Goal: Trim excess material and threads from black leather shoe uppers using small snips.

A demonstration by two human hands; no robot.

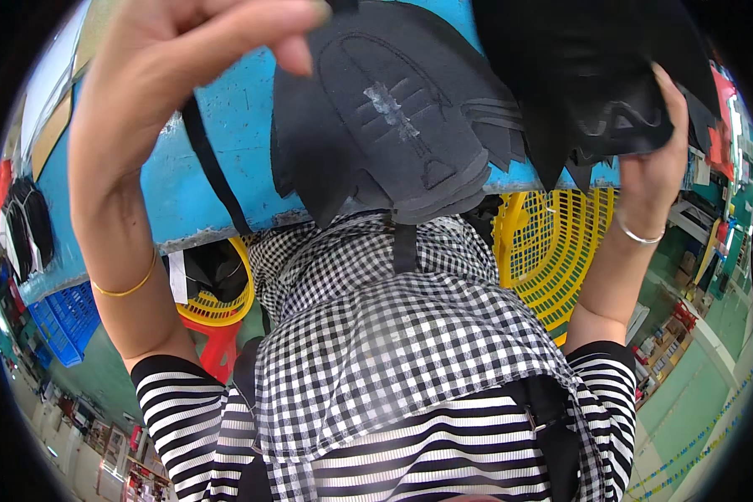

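A stack of flat black shoe-upper pieces (393, 117) lies on the blue table (176, 192) in front of me. The top piece has a stitched outline and a pale, shiny patch along its middle. Above the stack's left side is my left hand (184, 58), fingers apart and slightly blurred; the frame's top edge cuts part of it off. My right hand (661, 142) grips another black shoe upper (594, 75) by its right edge, raised at the right of the stack. Its thumb shows on the near face, and the other fingers are mostly hidden.
A black strap (209, 167) crosses the table to its near edge. Below that edge are a yellow basket (560, 251) at right, and a smaller yellow basket (226, 309) with dark pieces over a red stool (213, 343) at left. A blue crate (65, 322) stands farther left.
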